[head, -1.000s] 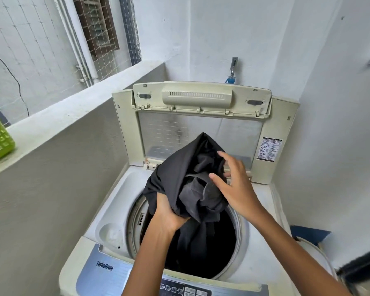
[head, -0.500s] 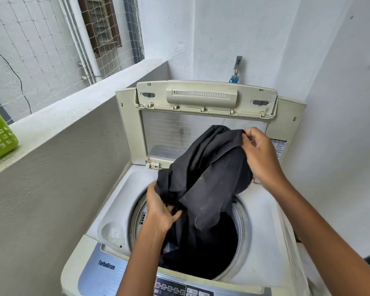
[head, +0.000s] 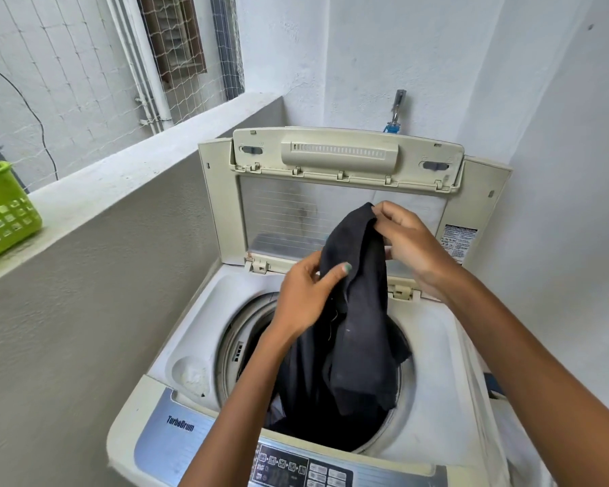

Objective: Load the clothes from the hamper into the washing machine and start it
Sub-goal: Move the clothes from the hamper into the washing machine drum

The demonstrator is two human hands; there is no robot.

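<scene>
1. Dark garment [head: 357, 311] was held up over the washer drum [head: 232, 349], top end by the far lid, bottom end already dipping into the opening. Long axis ran pretty much vertical, top tipped a bit toward the far side.
2. Right hand [head: 410, 246] pinched the top edge w/ thumb + fingertips, prob to keep the piece hanging straight so it drops in w/o bunching.
3. Left hand [head: 305, 298] gripped it lower on the left side, thumb across the front of the fabric, fingers curled behind. Looked like it was steering the middle toward the hole.
4. More dark clothes sat in the drum already, so loading was prob partway done imo.
5. Lid [head: 345, 191] stood propped upright at the far side, out of the way.
6. Control panel [head: 296, 467] was at the near edge, untouched.
7. Green basket [head: 6, 212] sat on the ledge [head: 120, 184] far left, well apart from the washer. Can't tell if that's the hamper.
</scene>
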